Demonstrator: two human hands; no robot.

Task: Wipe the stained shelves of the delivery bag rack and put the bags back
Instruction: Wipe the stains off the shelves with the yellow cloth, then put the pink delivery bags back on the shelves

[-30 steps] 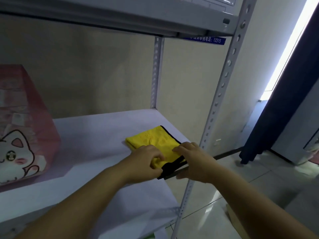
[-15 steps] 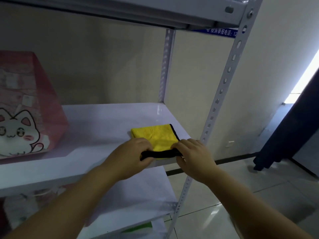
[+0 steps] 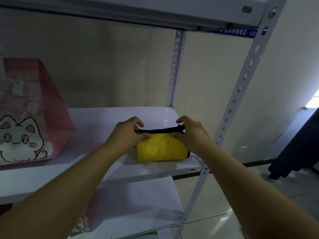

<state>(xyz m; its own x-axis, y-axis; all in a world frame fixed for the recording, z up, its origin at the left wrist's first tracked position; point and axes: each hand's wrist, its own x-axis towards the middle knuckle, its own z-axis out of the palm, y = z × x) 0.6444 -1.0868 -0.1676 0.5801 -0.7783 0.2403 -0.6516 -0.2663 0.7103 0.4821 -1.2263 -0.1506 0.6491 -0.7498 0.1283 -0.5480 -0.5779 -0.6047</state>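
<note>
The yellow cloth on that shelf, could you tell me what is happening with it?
A person's left hand and right hand pinch the yellow cloth by the ends of its black-trimmed edge, raised over the rest, which lies on the white shelf near its right front corner. A pink cat bag stands further left on it.

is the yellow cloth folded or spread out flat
Folded, not spread. The yellow cloth lies doubled on the white shelf, a rounded fold nearest the camera; the left hand and right hand pinch its black-trimmed edge on top.

Yellow cloth (image 3: 160, 150) (black-edged) folded on white shelf (image 3: 100, 118); pink bag (image 3: 34, 104) upright.
</note>
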